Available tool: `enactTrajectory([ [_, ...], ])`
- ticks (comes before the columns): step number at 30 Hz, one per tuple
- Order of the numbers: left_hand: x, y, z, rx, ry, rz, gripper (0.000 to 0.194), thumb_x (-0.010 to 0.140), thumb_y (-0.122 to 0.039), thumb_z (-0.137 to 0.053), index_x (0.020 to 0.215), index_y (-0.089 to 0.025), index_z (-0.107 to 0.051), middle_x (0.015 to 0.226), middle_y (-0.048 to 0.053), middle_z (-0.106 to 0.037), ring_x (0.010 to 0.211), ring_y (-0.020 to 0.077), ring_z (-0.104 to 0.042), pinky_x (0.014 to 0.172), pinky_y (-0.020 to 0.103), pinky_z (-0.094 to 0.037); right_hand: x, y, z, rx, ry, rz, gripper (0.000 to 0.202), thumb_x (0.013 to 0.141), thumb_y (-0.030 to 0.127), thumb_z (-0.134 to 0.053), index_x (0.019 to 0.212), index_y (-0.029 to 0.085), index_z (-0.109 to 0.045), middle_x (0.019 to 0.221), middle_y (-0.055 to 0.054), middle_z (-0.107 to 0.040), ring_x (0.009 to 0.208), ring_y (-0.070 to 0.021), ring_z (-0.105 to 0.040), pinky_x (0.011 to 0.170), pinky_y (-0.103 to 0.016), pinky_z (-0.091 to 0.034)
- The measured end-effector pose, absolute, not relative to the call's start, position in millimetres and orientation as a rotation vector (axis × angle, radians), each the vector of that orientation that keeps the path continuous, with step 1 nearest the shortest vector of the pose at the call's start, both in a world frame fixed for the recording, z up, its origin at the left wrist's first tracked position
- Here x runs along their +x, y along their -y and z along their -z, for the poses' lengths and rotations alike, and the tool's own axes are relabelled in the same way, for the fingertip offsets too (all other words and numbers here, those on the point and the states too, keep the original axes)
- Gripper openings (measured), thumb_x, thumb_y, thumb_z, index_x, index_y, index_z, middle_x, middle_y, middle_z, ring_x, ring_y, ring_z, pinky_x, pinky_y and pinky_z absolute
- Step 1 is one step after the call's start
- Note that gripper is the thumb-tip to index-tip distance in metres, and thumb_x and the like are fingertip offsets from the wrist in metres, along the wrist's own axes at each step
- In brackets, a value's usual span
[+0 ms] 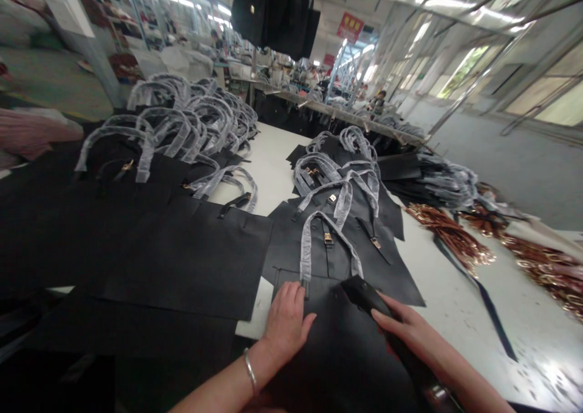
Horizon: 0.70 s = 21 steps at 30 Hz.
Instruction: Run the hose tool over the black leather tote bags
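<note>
The panel (339,334) lies before the person, black and smooth; a wrapped handle (306,249) arches beyond its top edge. The left hand (285,322) rests on its upper left, fingers extended, gripping nothing, apparently steadying it. The right hand (412,328) grips the tool (367,294), likely for control, nose near its upper right.

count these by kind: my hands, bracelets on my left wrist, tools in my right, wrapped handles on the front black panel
Hands (left hand, right hand): 2
Silver bracelet: 1
Black handheld tool: 1
Wrapped handle on the front black panel: 1
Total: 5
</note>
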<state>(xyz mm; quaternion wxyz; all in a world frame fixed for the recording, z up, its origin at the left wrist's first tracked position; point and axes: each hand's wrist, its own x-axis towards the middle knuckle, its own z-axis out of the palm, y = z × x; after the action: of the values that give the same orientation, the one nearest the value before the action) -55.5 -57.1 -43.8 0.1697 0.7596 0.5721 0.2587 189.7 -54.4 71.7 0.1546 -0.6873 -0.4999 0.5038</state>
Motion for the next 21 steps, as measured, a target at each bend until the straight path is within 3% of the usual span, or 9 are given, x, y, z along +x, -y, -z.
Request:
enactTrajectory([
  [3,-57,60,43,2.208,-1.591,-0.687,0.033,0.085,-0.028,-0.058,0.116,-0.016,-0.054,0.121,0.011,-0.056,0.117,0.0284,-0.047,0.11,0.046,-0.033,188,63,-66,-1.947,1.426,-1.608,0.07,0.079,0.05,-0.062,0.14,0.02,-0.044,0.06,0.004,-0.059,0.046,-0.0143,-0.057,0.045,-0.024,-0.045],
  [6,-61,56,42,2.243,-1.548,-0.672,0.035,0.085,-0.03,-0.058,0.117,-0.016,-0.054,0.123,0.011,-0.055,0.118,0.0277,-0.046,0.107,0.043,-0.036,175,61,-59,-1.943,1.432,-1.562,0.072,0.079,0.05,-0.061,0.141,0.019,-0.042,0.059,0.004,-0.059,0.045,-0.0145,-0.057,0.044,-0.024,-0.045],
  [12,-77,33,38,2.272,-1.44,-0.639,0.065,0.078,-0.049,-0.066,0.132,-0.021,-0.046,0.137,0.009,-0.048,0.121,0.0293,-0.043,0.105,0.043,-0.037,161,54,-56,-1.942,1.537,-1.383,0.076,0.079,0.051,-0.06,0.144,0.018,-0.039,0.06,0.003,-0.063,0.049,-0.0171,-0.061,0.048,-0.027,-0.048],
  [21,-79,10,32,2.269,-1.425,-0.516,0.083,0.064,-0.06,-0.073,0.134,-0.026,-0.045,0.139,0.009,-0.04,0.12,0.0333,-0.044,0.099,0.045,-0.041,153,70,-78,-1.887,1.656,-1.403,0.075,0.08,0.049,-0.061,0.145,0.019,-0.039,0.065,0.0,-0.068,0.054,-0.0204,-0.063,0.052,-0.029,-0.05],
])
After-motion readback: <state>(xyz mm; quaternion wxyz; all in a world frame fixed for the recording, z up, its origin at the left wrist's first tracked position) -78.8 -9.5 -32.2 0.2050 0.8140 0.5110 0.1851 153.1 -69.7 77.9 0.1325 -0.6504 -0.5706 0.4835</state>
